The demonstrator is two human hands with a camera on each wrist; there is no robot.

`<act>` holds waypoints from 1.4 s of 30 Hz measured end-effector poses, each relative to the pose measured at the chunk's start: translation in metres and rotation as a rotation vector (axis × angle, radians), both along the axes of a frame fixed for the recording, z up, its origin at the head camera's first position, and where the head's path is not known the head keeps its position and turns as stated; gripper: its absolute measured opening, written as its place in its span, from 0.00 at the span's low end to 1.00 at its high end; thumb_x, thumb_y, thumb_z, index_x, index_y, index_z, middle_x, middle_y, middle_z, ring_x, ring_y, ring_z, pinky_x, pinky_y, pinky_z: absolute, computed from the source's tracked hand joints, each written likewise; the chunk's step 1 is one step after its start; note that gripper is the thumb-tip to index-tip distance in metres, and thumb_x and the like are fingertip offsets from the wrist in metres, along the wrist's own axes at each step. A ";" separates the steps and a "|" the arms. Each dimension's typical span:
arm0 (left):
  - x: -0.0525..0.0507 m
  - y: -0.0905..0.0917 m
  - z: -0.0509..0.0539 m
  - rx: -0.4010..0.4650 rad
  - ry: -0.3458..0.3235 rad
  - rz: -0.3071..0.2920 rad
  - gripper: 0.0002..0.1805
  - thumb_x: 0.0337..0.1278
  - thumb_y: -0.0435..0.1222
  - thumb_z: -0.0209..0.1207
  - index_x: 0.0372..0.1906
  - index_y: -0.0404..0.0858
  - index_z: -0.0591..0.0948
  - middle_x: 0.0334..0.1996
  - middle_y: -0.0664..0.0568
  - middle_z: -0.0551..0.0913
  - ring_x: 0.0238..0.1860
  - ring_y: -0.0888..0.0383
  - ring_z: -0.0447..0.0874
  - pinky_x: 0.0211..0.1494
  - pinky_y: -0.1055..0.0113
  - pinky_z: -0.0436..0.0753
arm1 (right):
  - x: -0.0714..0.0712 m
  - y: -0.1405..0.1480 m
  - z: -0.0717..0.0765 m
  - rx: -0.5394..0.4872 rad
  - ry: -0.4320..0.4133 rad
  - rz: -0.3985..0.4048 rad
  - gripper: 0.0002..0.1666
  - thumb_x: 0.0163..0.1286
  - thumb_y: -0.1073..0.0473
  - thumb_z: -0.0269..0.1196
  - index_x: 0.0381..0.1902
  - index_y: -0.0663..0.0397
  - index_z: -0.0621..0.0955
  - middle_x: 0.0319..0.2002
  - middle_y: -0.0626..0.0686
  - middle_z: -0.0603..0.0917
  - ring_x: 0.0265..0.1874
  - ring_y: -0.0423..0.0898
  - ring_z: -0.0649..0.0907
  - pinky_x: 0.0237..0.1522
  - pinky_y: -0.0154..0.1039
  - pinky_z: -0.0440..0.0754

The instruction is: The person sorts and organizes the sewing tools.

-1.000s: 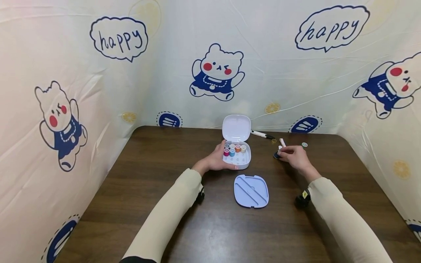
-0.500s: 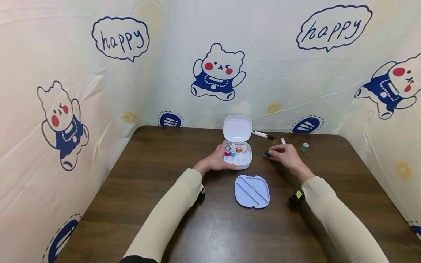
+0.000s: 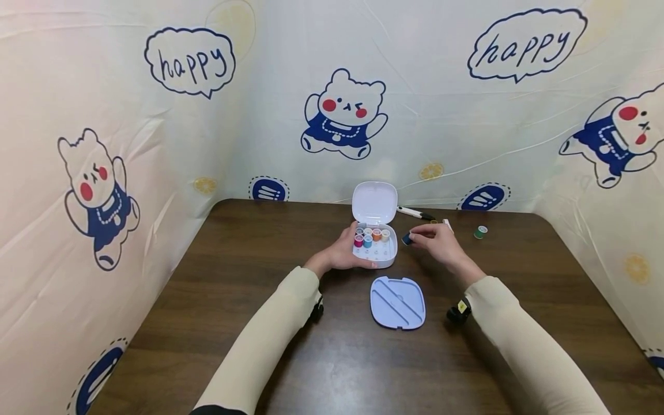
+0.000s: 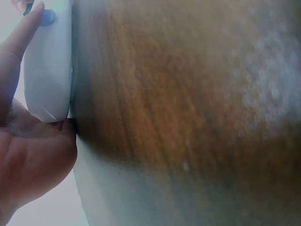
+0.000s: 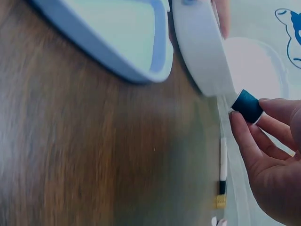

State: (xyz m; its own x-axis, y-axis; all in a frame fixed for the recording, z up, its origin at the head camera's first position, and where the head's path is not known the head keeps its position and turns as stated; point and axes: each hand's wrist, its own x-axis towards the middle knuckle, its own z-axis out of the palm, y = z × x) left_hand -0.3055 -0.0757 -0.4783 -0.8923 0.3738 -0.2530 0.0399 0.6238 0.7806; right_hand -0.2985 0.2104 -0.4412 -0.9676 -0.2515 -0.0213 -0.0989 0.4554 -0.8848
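Head view, pinching a dark teal spool with right hand's grip, just beside an open white box, holding said box with left hand's grip

Narrow gap between the dark spool in our right hand and the white box, room, we think, over its blurry front pegs, raised lid behind, seated spools toward the back, our left hand blocking the left
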 end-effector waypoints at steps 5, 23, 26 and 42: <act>0.000 0.000 -0.002 0.006 0.014 -0.010 0.74 0.43 0.55 0.78 0.82 0.50 0.35 0.79 0.45 0.46 0.72 0.48 0.57 0.76 0.51 0.62 | 0.001 -0.011 0.002 -0.036 0.017 0.039 0.22 0.76 0.60 0.62 0.60 0.73 0.80 0.55 0.69 0.83 0.50 0.60 0.87 0.50 0.42 0.85; -0.003 -0.001 -0.005 0.040 0.053 -0.024 0.73 0.41 0.56 0.79 0.82 0.52 0.37 0.77 0.46 0.50 0.71 0.52 0.58 0.74 0.53 0.64 | -0.005 -0.041 0.008 0.146 0.172 0.041 0.16 0.71 0.58 0.68 0.52 0.61 0.87 0.47 0.58 0.89 0.45 0.51 0.85 0.45 0.43 0.82; -0.002 -0.001 -0.004 0.040 0.047 -0.025 0.73 0.42 0.56 0.79 0.82 0.52 0.37 0.77 0.46 0.49 0.71 0.51 0.58 0.75 0.52 0.63 | -0.006 -0.045 0.007 0.174 0.196 0.052 0.16 0.71 0.59 0.68 0.52 0.63 0.87 0.46 0.59 0.89 0.45 0.52 0.86 0.46 0.45 0.83; 0.003 -0.002 0.002 0.038 0.058 -0.057 0.71 0.46 0.54 0.77 0.82 0.47 0.35 0.77 0.43 0.47 0.72 0.47 0.56 0.76 0.49 0.62 | -0.009 -0.062 0.005 0.238 0.300 0.120 0.15 0.69 0.65 0.69 0.51 0.67 0.86 0.44 0.61 0.89 0.42 0.54 0.88 0.46 0.49 0.86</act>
State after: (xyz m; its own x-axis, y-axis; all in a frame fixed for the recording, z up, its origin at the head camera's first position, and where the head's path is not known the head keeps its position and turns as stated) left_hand -0.3023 -0.0782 -0.4764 -0.8821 0.4328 -0.1858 0.1207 0.5891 0.7990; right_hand -0.3079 0.1486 -0.4366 -0.9037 -0.3853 0.1867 -0.4020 0.6134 -0.6798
